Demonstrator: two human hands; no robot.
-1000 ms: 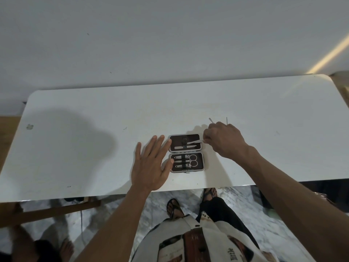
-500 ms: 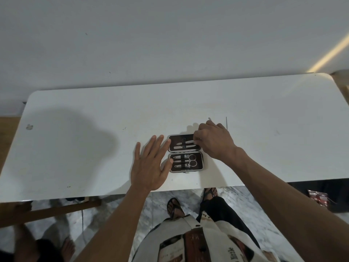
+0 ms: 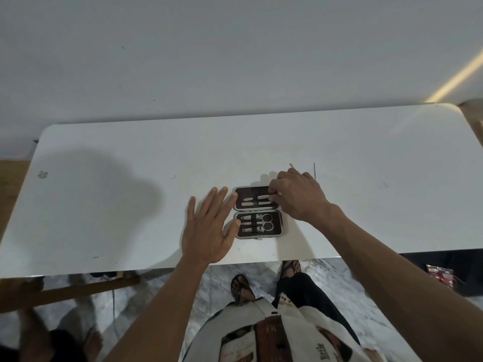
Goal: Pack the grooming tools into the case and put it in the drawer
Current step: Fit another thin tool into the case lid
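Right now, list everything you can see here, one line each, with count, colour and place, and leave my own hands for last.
table: one, white, spans the view.
case: one, open, dark lining, silver rim, table's near middle.
tools in case: several, silver; scissors in near half.
loose thin tools: two, silver, beyond the right hand.
red packet: one, floor at right.
left hand: flat on table, fingers against the case's left edge.
right hand: fingers pinching a silver tool in the far half.

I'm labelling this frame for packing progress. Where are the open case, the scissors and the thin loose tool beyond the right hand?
open case (image 3: 280, 222): head view, right rim of near half.
scissors (image 3: 267, 222): head view, finger loops.
thin loose tool (image 3: 314, 170): head view, mid-shaft, on table.
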